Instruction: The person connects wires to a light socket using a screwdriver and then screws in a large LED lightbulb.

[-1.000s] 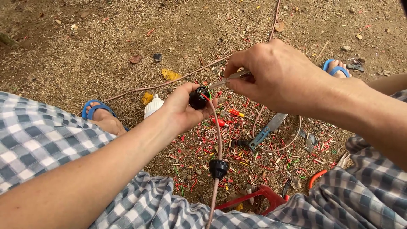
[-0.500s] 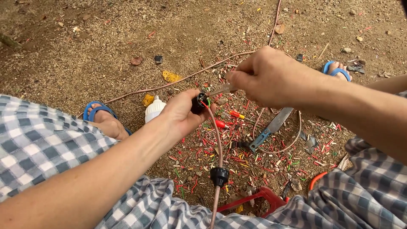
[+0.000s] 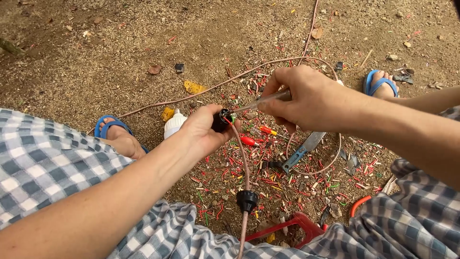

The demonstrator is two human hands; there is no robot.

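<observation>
Bare dirt ground [image 3: 120, 52], littered with cut wire scraps [image 3: 268, 172]; a pinkish cable [image 3: 245, 168] runs from near centre up to the black lamp socket [image 3: 220, 121]; right hand [image 3: 306, 98], fingers closed, pinching a thin screwdriver [image 3: 258, 101] with its tip at the socket; left hand [image 3: 203, 130] wrapped around the socket, at centre; white bulb [image 3: 173, 123] just left of it.
</observation>
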